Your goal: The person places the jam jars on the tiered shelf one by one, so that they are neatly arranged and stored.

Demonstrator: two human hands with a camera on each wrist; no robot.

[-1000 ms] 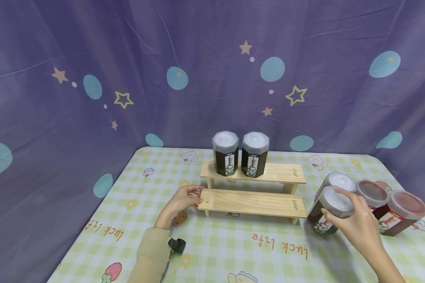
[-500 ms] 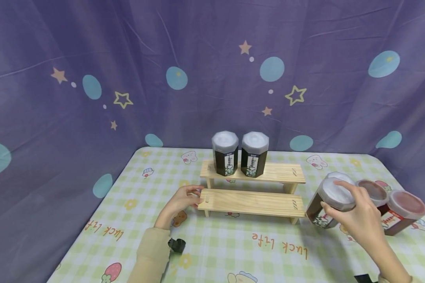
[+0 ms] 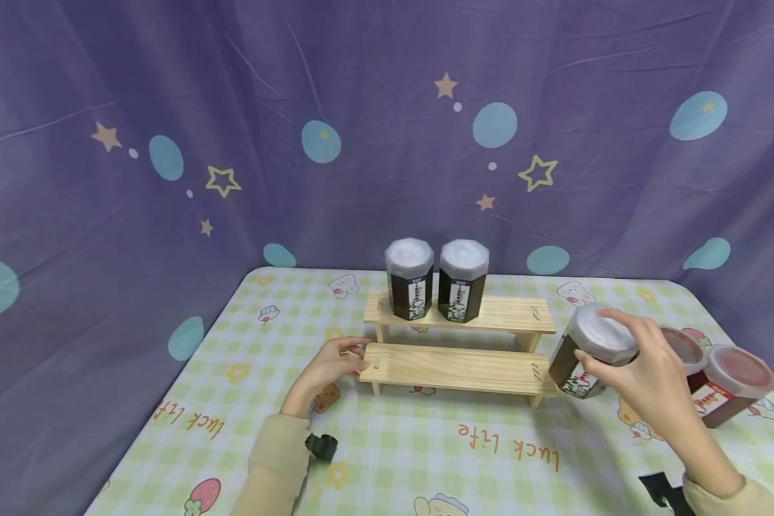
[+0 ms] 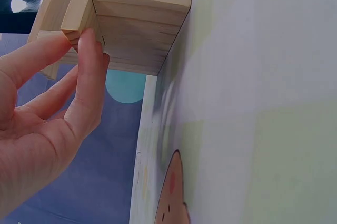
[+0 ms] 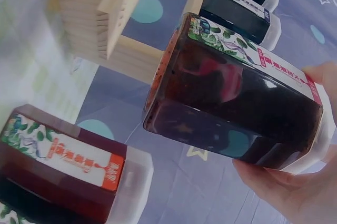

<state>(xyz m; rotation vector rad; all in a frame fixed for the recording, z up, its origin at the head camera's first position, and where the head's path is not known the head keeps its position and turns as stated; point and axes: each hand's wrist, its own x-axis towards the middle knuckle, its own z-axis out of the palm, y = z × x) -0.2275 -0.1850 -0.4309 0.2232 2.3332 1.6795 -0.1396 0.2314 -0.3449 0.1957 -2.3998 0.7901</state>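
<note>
My left hand pinches the left end of the lower board of a two-tier wooden rack; the left wrist view shows thumb and fingertips on the board's corner. At the rack's right end, my right hand grips an octagonal jar by its whitish lid, thumb on one side and fingers across. Dark contents and a leafy label show on this jar in the right wrist view, where it is tilted and off the table. Two similar dark jars stand upright side by side on the upper tier.
Right of my right hand stand a jar with a reddish lid and a brownish-lidded jar, partly hidden by the hand. A checked cloth covers the table. A purple patterned curtain hangs behind.
My right hand has lifted the jar and carried it up and slightly left, toward the rack's right end. The other white-lidded jar behind it has become hidden. The left hand stays put.
</note>
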